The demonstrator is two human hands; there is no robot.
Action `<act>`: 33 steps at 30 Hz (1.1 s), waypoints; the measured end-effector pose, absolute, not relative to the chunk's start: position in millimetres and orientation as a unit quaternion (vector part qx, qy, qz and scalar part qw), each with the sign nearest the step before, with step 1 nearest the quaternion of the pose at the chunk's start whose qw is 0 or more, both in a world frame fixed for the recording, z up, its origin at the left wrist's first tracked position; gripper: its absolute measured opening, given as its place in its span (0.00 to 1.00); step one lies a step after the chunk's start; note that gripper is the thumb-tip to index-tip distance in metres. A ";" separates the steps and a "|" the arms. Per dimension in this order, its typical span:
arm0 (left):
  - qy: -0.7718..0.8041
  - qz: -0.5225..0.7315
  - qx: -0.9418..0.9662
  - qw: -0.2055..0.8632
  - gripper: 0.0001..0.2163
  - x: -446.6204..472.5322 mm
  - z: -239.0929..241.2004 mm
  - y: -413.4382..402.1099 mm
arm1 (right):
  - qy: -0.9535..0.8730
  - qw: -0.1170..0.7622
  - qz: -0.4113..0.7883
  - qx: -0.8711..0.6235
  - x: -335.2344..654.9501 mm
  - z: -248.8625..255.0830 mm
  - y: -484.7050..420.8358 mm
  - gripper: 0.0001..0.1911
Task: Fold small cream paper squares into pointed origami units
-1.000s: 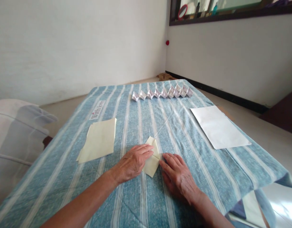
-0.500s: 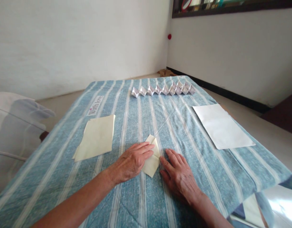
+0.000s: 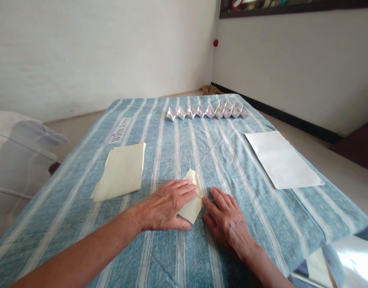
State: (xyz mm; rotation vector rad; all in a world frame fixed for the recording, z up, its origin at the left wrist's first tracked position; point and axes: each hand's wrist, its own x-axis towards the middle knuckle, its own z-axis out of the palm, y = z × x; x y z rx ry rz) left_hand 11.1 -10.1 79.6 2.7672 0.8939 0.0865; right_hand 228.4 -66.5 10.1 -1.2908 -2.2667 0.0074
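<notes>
A small folded piece of pale yellow paper (image 3: pixel 192 210) lies on the striped tablecloth in front of me, with a crease across it. My left hand (image 3: pixel 168 204) rests over the paper's left side, fingers stretched flat on it and the thumb apart near its lower corner. On the other side, my right hand (image 3: pixel 227 218) lies on the cloth with its fingers extended, the index fingertip touching the paper's right corner. Part of the paper is hidden under my left fingers.
A stack of pale yellow sheets (image 3: pixel 120 172) lies to the left, below a "With love" label (image 3: pixel 120 131). Several folded silvery paper shapes (image 3: pixel 201 112) stand in rows at the back. A white sheet (image 3: pixel 282 160) lies right on the blue striped tablecloth (image 3: pixel 166 256).
My left thumb has spread away from the fingers toward the paper's lower corner. The left fingers have slid slightly right over the paper. My right hand has hardly moved.
</notes>
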 end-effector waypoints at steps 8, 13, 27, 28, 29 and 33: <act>0.335 0.023 0.937 0.100 0.22 16.2 69.6 -21.5 | -0.841 0.257 0.008 -0.475 228.0 14.3 -60.8 0.13; 0.336 0.048 0.935 0.097 0.16 16.1 66.7 -23.7 | -0.840 0.263 0.012 -0.474 227.6 15.2 -59.3 0.11; 0.337 0.099 0.929 0.118 0.09 19.5 69.9 -17.4 | -0.824 0.295 0.059 -0.481 219.0 20.0 -51.8 0.06; 0.337 0.105 0.928 0.119 0.10 18.3 67.7 -16.0 | -0.822 0.300 0.064 -0.480 218.5 20.5 -50.7 0.06; 0.338 0.108 0.927 0.120 0.10 17.0 65.3 -14.7 | -0.820 0.304 0.069 -0.479 218.0 21.2 -49.6 0.06; 0.353 0.113 0.921 0.118 0.10 13.4 57.5 -11.9 | -0.813 0.316 0.091 -0.481 216.9 24.8 -45.0 0.06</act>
